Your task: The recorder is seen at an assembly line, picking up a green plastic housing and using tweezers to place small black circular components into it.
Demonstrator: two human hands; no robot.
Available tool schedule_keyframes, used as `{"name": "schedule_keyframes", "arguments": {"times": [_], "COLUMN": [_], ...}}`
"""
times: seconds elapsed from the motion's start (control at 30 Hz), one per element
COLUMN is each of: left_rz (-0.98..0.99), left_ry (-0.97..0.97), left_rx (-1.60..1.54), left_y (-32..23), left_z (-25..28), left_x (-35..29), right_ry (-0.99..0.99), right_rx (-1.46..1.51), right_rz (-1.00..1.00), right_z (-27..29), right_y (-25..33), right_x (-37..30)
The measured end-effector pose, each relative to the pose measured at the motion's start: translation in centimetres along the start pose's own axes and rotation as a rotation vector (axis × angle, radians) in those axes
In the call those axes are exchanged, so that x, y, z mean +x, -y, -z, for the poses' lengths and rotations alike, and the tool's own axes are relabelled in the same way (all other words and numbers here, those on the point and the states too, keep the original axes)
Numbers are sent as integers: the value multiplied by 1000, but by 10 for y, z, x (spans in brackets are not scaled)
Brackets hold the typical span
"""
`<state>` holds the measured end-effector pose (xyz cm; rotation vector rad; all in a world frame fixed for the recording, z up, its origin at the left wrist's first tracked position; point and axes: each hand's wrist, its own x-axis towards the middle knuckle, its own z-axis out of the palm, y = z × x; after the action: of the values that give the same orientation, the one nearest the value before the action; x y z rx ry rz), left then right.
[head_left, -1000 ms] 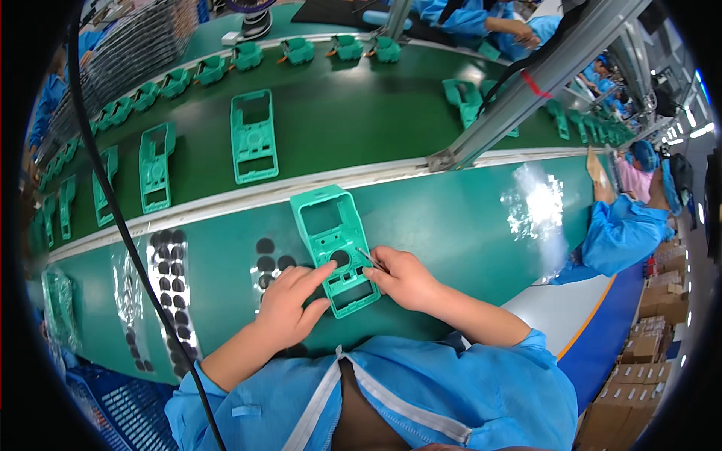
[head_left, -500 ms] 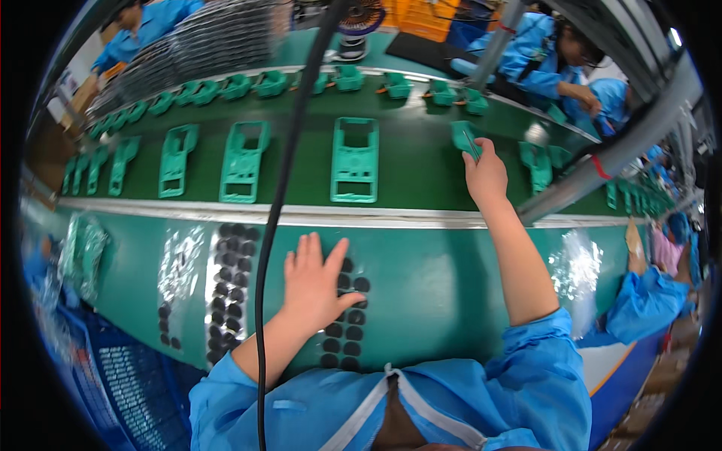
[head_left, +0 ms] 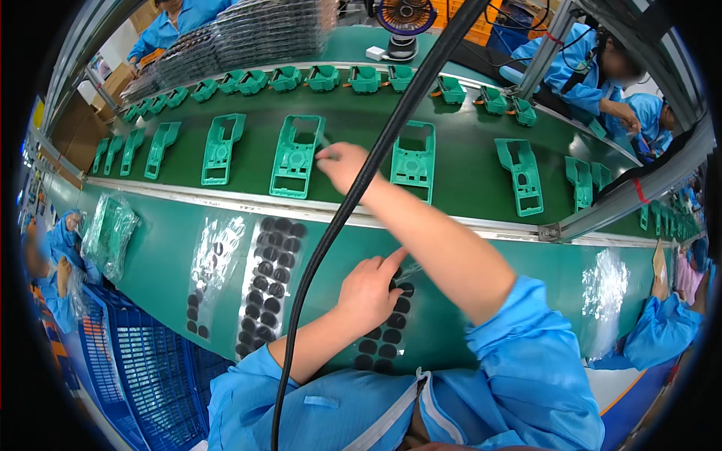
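Note:
My right hand (head_left: pixel 344 163) reaches out over the green conveyor belt (head_left: pixel 466 177). Its fingertips are closed on the right edge of a green plastic housing (head_left: pixel 295 156) lying flat on the belt. My left hand (head_left: pixel 368 290) rests near me on the green bench, fingers spread, index finger pointing outward. It lies on a sheet of black round pads (head_left: pixel 383 340) and holds nothing.
More green housings (head_left: pixel 413 159) lie in rows along the belt. Another pad sheet (head_left: pixel 269 282) and a clear bag (head_left: pixel 214 259) lie to the left. A black cable (head_left: pixel 353 199) hangs before the camera. A blue crate (head_left: pixel 143 376) stands lower left. Co-workers (head_left: pixel 594 60) sit across the belt.
My right hand has swung left along the belt from a small green part to a flat green housing. My left hand has stayed on the pad sheet.

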<state>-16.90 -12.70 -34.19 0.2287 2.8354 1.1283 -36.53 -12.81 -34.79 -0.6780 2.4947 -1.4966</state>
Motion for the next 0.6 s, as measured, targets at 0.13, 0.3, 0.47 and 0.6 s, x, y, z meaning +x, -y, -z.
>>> {"name": "schedule_keyframes", "arguments": {"times": [0.13, 0.3, 0.47, 0.6], "left_rz": [-235, -129, -164, -158], "left_ry": [-154, -105, -76, -78], "left_rx": [121, 227, 350, 318], "left_y": [6, 0, 2, -5], "left_z": [-15, -8, -9, -12], "left_x": [-1, -5, -6, -6], "right_ry": [106, -69, -240, -177], "right_rx": [226, 297, 387, 130], "right_rz": [-112, -113, -111, -85], "right_z": [-61, -42, 12, 24], "right_y": [-22, -18, -11, -7], "right_x": [24, 22, -9, -39]}}
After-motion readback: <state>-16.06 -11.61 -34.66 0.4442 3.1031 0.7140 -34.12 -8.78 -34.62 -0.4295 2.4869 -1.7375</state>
